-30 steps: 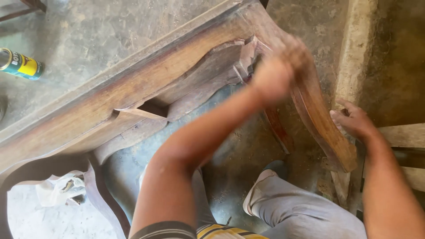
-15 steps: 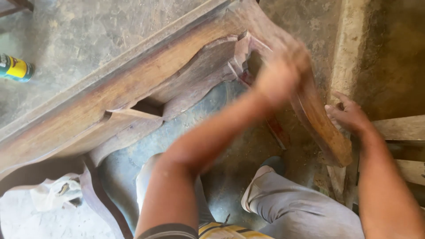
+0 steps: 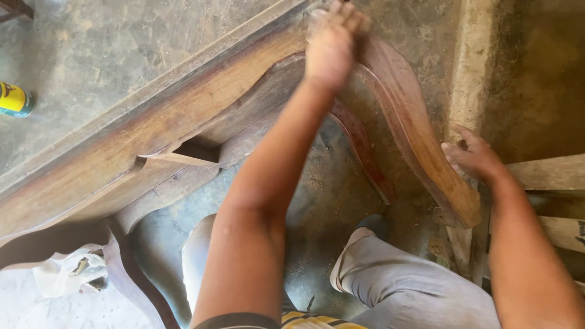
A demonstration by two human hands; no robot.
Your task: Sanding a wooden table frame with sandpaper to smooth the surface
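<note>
wooden table frame (image 3: 140, 140) lies on its side across the dusty floor (image 3: 122, 55), its curved leg (image 3: 420, 140) slanting down to the right. from the head view, your left hand (image 3: 332, 42) presses flat against the top of that leg, fingers closed together; whether it holds anything you cannot tell. your right hand (image 3: 472, 158) rests open against the leg's outer edge. a yellow can (image 3: 13, 100) lies far left.

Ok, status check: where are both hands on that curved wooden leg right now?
Left hand pressed flat at top of curved table leg. Right hand braces its lower side. Nothing in the way.
</note>
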